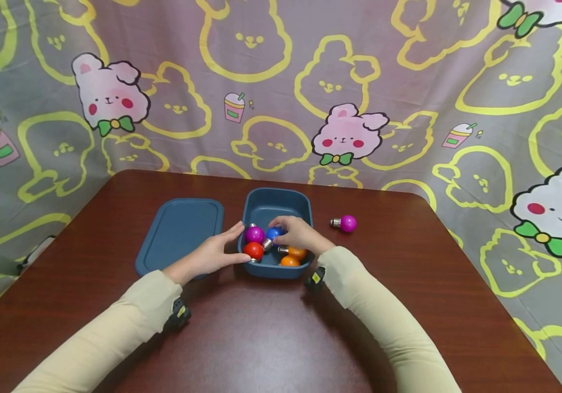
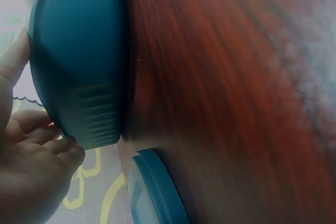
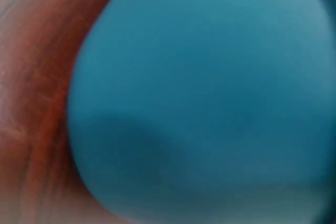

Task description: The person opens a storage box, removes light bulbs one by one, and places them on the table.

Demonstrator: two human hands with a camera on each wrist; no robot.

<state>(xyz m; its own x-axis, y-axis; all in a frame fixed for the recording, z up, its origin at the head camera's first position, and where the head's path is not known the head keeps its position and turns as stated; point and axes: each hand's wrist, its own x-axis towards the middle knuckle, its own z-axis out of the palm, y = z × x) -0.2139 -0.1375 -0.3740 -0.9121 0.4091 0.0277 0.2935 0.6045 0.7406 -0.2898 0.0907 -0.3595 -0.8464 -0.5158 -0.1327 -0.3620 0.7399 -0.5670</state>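
Note:
A blue plastic box (image 1: 274,271) holds several small light bulbs, among them a purple bulb (image 1: 255,234), a red bulb (image 1: 253,251) and orange bulbs (image 1: 290,262). My right hand (image 1: 297,233) reaches over the box's right rim and pinches a blue light bulb (image 1: 274,233), its metal base pointing down. At the box's left side, my left hand (image 1: 217,252) touches the rim, thumb near the front corner and fingers extended along the side. In the left wrist view, the left fingers (image 2: 39,137) rest against the box wall (image 2: 79,66). The right wrist view shows only the box's outer wall (image 3: 210,87) and table.
A blue lid (image 1: 182,232) lies flat on the table to the left of the box. Another purple bulb (image 1: 347,223) lies on the brown table (image 1: 261,338) to the right. A patterned curtain (image 1: 271,147) hangs behind and beside the table.

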